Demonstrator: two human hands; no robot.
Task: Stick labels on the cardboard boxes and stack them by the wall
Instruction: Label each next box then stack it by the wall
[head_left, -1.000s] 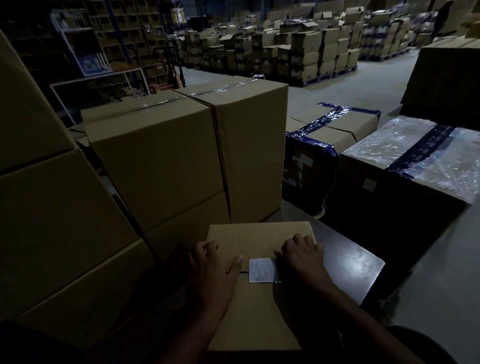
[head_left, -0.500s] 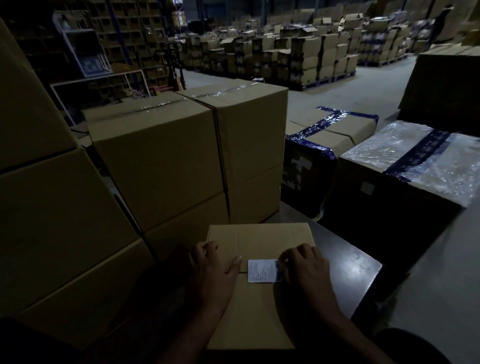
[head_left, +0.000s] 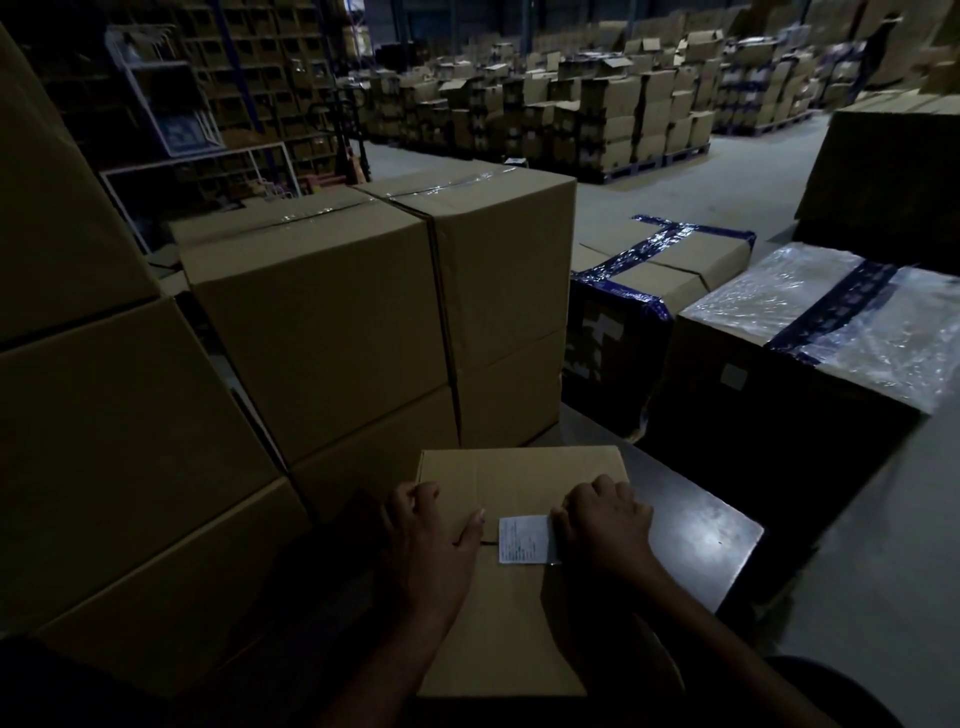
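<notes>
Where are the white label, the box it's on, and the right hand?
white label (head_left: 523, 539), head view, middle of its printed face.
small cardboard box (head_left: 519, 473), head view, bare top panel beyond the label.
right hand (head_left: 605, 525), head view, back of the hand, beside the label's right edge.

A dark table (head_left: 727, 540) is gleaming under my work. Shelving (head_left: 208, 78) is standing far left, and pallets (head_left: 649, 163) are sitting across the floor (head_left: 727, 192).

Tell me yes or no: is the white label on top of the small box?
Yes, the label lies flat on the small box, between the left hand and right hand.
</notes>
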